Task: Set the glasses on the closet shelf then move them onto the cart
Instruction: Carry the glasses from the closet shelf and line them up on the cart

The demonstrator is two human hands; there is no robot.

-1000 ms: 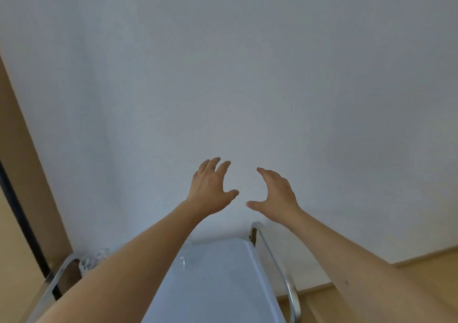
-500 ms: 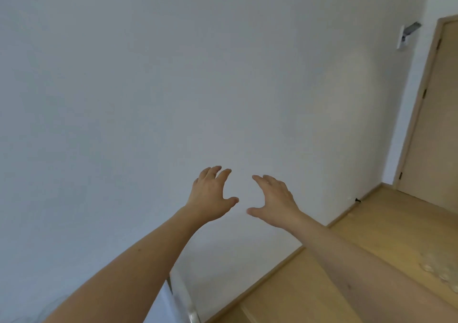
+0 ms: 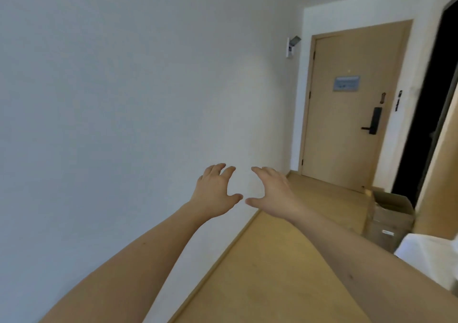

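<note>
- My view has turned to the right since a moment ago: the cart with its metal rail, which was under my arms, is out of the picture now, and I see a corridor with a wooden floor and a door at its end.
- My left hand and my right hand hold the same pose as before: both stretched out in front of me, fingers spread and a little bent, thumbs pointing at each other, holding nothing.
- The glasses are not in view now, so I cannot say where they stand. The closet shelf does not show either.
- I judge that I am turning away from the cart toward the next place, with both hands free for a grasp.
- Around me: a plain white wall on the left, an open cardboard box on the floor near a dark opening at the right, and something white at the right edge.
- The box stands near the dark opening; if I go that way, I must step around it.
</note>
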